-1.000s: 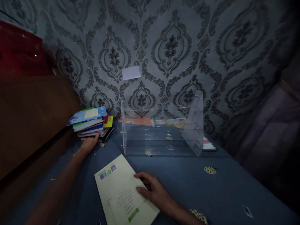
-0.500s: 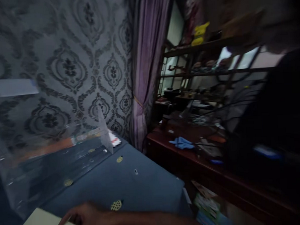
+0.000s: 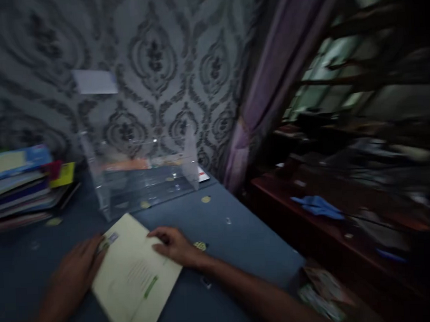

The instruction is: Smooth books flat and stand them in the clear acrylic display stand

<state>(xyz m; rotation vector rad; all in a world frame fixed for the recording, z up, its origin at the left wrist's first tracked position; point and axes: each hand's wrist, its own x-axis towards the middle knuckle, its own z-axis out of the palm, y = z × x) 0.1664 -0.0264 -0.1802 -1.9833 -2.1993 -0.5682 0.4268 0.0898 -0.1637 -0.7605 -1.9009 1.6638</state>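
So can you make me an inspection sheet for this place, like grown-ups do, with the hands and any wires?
Surface: blue, yellow-spotted tabletop.
Main things: pale book between the hands; clear rack standing behind it.
Clutter: stack of books on the left; blue cloth on the reddish desk.
Hands: left hand at the book's left edge, blurred; right hand at its right edge.
Cables: maybe one on that desk, too blurred to tell.
Surroundings: patterned wall, purple curtain.
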